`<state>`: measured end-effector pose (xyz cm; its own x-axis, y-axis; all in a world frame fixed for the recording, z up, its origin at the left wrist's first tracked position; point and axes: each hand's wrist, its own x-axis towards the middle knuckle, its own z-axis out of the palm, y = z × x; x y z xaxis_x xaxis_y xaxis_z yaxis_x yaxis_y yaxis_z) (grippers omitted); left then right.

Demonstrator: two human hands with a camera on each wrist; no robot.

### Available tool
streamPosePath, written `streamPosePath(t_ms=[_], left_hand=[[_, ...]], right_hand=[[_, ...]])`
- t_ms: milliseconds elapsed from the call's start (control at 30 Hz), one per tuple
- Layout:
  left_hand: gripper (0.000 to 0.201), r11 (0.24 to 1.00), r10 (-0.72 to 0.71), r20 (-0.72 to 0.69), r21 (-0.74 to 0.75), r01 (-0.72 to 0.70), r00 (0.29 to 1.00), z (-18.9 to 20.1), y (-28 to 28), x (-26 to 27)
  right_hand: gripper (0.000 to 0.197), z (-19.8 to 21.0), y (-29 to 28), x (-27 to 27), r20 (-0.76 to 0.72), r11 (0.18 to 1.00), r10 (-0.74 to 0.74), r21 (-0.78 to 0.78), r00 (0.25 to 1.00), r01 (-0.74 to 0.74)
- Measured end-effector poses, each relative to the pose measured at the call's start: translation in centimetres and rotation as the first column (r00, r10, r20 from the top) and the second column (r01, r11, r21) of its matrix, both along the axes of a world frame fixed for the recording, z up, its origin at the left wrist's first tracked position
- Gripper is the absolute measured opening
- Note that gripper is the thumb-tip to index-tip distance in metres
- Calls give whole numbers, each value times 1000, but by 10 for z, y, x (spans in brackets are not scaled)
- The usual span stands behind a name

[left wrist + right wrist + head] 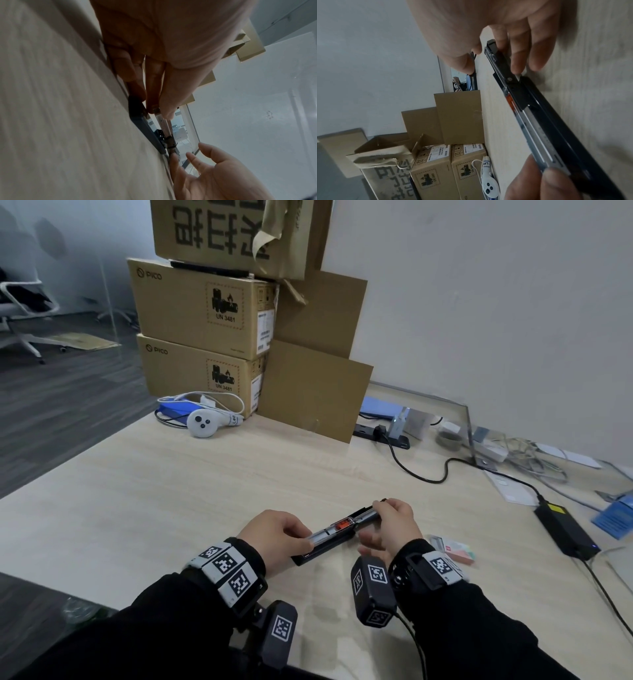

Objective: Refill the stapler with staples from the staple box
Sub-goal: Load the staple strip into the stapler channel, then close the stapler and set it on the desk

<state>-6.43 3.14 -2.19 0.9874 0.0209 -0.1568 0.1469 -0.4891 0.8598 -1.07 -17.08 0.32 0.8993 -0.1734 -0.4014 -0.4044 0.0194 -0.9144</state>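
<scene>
The black stapler (329, 546) lies opened out flat on the light wooden table (205, 491), with its metal staple channel (325, 534) and orange pusher (342, 524) facing up. My left hand (303, 537) pinches the near end of the channel between thumb and fingers (154, 105). My right hand (383, 508) is at the far end, where fairly straight fingers (517, 63) rest against the stapler (539, 121); the thumb (462, 60) stands apart from it. The small pink and green staple box (457, 549) lies just right of my right wrist.
Stacked cardboard boxes (202, 309) and a white controller (205, 422) stand at the back left. A power strip (383, 433), cables and a black power brick (565, 532) occupy the right side. The table's edge runs along the left.
</scene>
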Motion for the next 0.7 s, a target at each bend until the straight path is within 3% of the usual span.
streamPosePath(t_ms=[167,267,367,433,533,700], left_hand=[[9,1000,-12,15,19,12,1000,2,-1,-1],[8,998,-29,26,54,27,999,3,-3,-1],[20,994,-82,37,71,80,996,5,-6,-2],[36,978,-148,41,158,139,988,6,-9,-1],[45,923,-223,42,330,197,974,10,-14,2],[46,897,-255,-2,372,238,967,10,-17,2]], right_hand=[[62,1,-2,11,7,990,-87,109,996,86],[69,-5,-5,22,-35,989,-97,112,995,100],[44,-10,-5,33,-51,993,-85,83,995,89],[26,-15,-4,36,-40,996,-66,56,997,68],[22,-19,-1,36,-35,999,-39,10,999,40],[19,-20,-4,44,-53,999,-41,-20,998,40]])
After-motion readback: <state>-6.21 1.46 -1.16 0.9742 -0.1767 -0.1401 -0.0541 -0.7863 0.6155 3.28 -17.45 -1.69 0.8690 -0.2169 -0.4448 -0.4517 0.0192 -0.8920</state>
